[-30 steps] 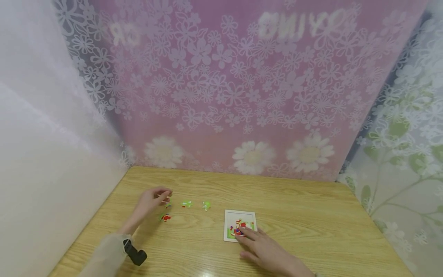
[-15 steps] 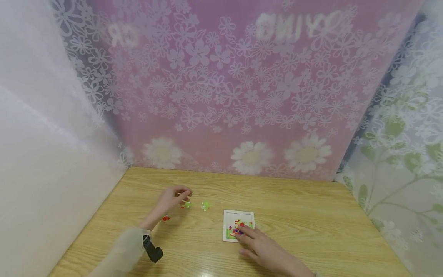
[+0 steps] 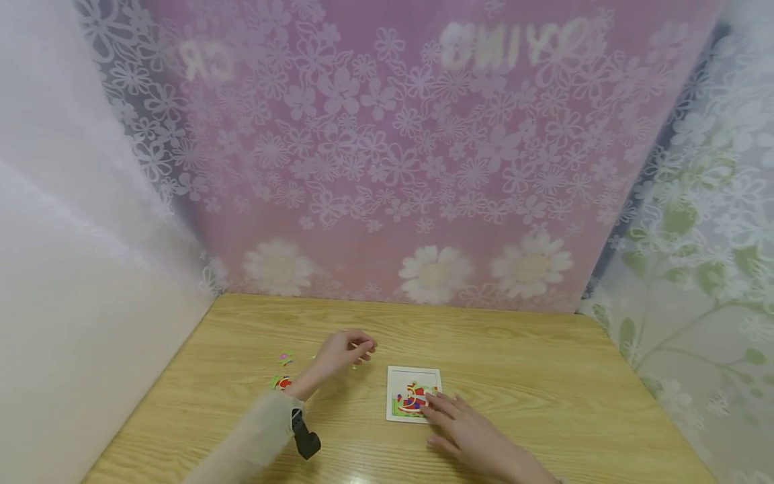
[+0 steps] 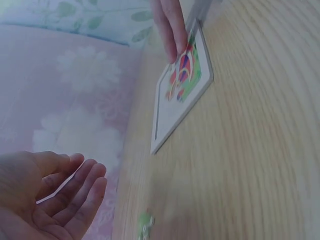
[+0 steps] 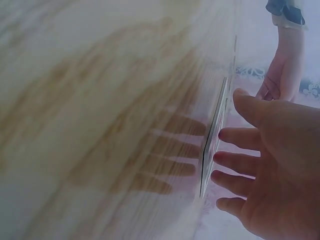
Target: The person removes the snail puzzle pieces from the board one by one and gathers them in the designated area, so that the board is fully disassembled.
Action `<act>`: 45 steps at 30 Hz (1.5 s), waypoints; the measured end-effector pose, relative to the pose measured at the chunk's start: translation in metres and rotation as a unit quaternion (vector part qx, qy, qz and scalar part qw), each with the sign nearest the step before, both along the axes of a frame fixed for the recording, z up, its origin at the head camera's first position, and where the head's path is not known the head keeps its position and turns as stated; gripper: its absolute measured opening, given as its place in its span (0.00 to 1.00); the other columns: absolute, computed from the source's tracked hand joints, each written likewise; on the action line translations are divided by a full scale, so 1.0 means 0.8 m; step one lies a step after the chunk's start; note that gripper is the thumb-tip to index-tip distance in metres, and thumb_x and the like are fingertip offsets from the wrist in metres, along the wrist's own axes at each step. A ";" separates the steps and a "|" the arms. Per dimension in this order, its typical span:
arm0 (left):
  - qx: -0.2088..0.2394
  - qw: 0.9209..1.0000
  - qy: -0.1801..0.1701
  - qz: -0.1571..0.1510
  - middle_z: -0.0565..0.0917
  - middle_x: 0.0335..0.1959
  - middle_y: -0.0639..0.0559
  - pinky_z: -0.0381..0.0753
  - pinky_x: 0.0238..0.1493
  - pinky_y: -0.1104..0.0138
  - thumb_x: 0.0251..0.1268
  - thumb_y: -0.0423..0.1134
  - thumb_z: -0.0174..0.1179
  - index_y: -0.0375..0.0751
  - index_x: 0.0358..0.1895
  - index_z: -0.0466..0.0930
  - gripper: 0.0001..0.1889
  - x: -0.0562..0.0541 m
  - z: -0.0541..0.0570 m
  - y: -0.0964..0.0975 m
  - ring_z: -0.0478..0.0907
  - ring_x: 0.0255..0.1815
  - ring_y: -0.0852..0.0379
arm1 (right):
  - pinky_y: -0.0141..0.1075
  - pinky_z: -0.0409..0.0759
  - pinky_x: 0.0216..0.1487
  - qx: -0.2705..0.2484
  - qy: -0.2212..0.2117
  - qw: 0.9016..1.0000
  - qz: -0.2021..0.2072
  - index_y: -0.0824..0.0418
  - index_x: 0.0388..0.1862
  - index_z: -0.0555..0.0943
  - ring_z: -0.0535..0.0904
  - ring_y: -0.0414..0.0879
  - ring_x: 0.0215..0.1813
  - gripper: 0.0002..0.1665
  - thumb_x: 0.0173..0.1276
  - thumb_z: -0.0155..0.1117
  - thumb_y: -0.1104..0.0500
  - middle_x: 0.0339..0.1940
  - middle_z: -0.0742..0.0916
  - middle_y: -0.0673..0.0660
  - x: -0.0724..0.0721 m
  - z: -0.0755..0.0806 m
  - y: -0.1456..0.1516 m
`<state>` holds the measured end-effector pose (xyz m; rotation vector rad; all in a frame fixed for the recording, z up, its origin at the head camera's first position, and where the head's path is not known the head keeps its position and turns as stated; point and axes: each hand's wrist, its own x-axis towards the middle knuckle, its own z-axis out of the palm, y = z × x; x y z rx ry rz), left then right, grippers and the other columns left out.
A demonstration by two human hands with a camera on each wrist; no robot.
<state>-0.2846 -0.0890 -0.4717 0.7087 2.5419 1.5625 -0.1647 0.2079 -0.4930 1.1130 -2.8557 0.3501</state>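
In the head view my left hand (image 3: 346,351) is over the table left of the puzzle board, thumb and fingers bent towards each other. A thin pale strip shows between its fingers in the left wrist view; I cannot tell whether it is a held piece. My right hand (image 3: 468,430) lies with fingers extended, fingertips at the right side of the square white puzzle board (image 3: 396,374). Red, purple and green pieces (image 3: 412,402) fill the lower part of the board. In the left wrist view a green puzzle piece (image 4: 145,225) lies below my left hand.
Loose on the wooden table (image 3: 514,363) are a pink-and-green piece (image 3: 286,357) and a red-and-green piece (image 3: 281,382), near my left forearm. A flowered pink backdrop (image 3: 387,168) stands at the table's far edge, with a pale wall (image 3: 91,269) on the left.
My left hand has moved right over the row of loose pieces, closer to the board, uncovering the pink-and-green piece. The right hand stays at the board's right side.
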 end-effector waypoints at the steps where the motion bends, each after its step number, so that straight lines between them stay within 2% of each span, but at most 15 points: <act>1: 0.001 1.000 0.001 -0.005 0.87 0.43 0.33 0.89 0.39 0.55 0.78 0.36 0.56 0.31 0.49 0.85 0.12 0.000 -0.001 0.005 0.87 0.40 0.41 | 0.62 0.68 0.69 0.002 0.006 1.000 0.002 0.62 0.70 0.76 0.71 0.63 0.72 0.31 0.79 0.54 0.43 0.72 0.76 0.64 0.000 0.000 0.001; 5: 0.002 1.000 -0.002 -0.028 0.87 0.43 0.35 0.89 0.40 0.58 0.78 0.37 0.56 0.29 0.49 0.85 0.13 0.001 -0.007 0.026 0.88 0.41 0.41 | 0.62 0.69 0.69 0.009 0.015 1.000 0.004 0.62 0.71 0.75 0.72 0.62 0.71 0.32 0.80 0.53 0.43 0.73 0.75 0.64 0.002 -0.004 0.003; 9: -0.002 0.999 -0.004 -0.043 0.87 0.42 0.37 0.88 0.40 0.55 0.78 0.37 0.56 0.29 0.49 0.85 0.13 0.003 -0.012 0.045 0.87 0.41 0.40 | 0.61 0.70 0.68 0.022 0.033 0.999 0.006 0.62 0.71 0.75 0.73 0.62 0.71 0.32 0.80 0.52 0.42 0.72 0.75 0.64 0.001 -0.010 0.005; 12: -0.016 0.999 -0.003 -0.045 0.88 0.41 0.41 0.88 0.39 0.57 0.77 0.38 0.58 0.30 0.48 0.85 0.13 0.005 -0.015 0.057 0.87 0.40 0.44 | 0.60 0.71 0.68 0.032 0.049 0.998 0.007 0.62 0.70 0.76 0.73 0.61 0.71 0.32 0.79 0.53 0.42 0.72 0.76 0.64 0.001 -0.012 0.005; 16: -0.050 0.998 0.008 -0.048 0.88 0.41 0.46 0.85 0.35 0.68 0.75 0.37 0.60 0.35 0.47 0.87 0.10 0.008 -0.021 0.069 0.86 0.37 0.53 | 0.59 0.70 0.69 0.049 0.048 0.998 0.005 0.62 0.71 0.75 0.72 0.60 0.72 0.34 0.80 0.52 0.41 0.73 0.75 0.63 0.001 -0.011 0.004; 19: -0.074 0.996 0.021 -0.055 0.89 0.41 0.48 0.83 0.33 0.71 0.74 0.37 0.61 0.38 0.46 0.88 0.09 0.009 -0.024 0.076 0.85 0.35 0.58 | 0.59 0.70 0.70 0.058 0.051 0.997 0.011 0.62 0.72 0.74 0.72 0.60 0.72 0.34 0.79 0.52 0.40 0.73 0.75 0.64 0.001 -0.008 0.003; 26: -0.134 0.990 0.015 -0.046 0.88 0.43 0.57 0.80 0.40 0.71 0.75 0.42 0.61 0.48 0.47 0.89 0.09 0.010 -0.031 0.086 0.82 0.41 0.65 | 0.58 0.73 0.67 0.053 0.066 0.996 0.025 0.64 0.71 0.75 0.74 0.61 0.70 0.34 0.79 0.53 0.41 0.72 0.76 0.65 0.004 -0.006 0.003; 32: -0.139 0.989 0.017 -0.057 0.88 0.38 0.57 0.80 0.39 0.71 0.74 0.41 0.61 0.45 0.44 0.89 0.08 0.011 -0.030 0.092 0.81 0.37 0.67 | 0.58 0.72 0.68 0.058 0.052 0.997 0.020 0.64 0.72 0.74 0.73 0.61 0.71 0.34 0.79 0.52 0.41 0.73 0.75 0.65 0.005 -0.004 0.002; 39: -0.148 0.986 0.042 -0.072 0.89 0.35 0.54 0.76 0.36 0.73 0.74 0.39 0.62 0.41 0.42 0.89 0.08 0.013 -0.026 0.095 0.79 0.33 0.69 | 0.59 0.71 0.68 0.065 0.030 0.997 0.013 0.63 0.73 0.73 0.72 0.61 0.72 0.36 0.80 0.50 0.39 0.74 0.74 0.65 0.004 0.001 0.000; 45: -0.149 0.985 0.035 -0.076 0.89 0.35 0.54 0.78 0.38 0.72 0.78 0.40 0.56 0.42 0.45 0.88 0.11 0.014 -0.025 0.099 0.80 0.34 0.68 | 0.59 0.71 0.69 0.068 0.024 0.997 0.011 0.63 0.72 0.73 0.72 0.61 0.72 0.36 0.80 0.51 0.40 0.74 0.74 0.65 0.004 0.002 0.000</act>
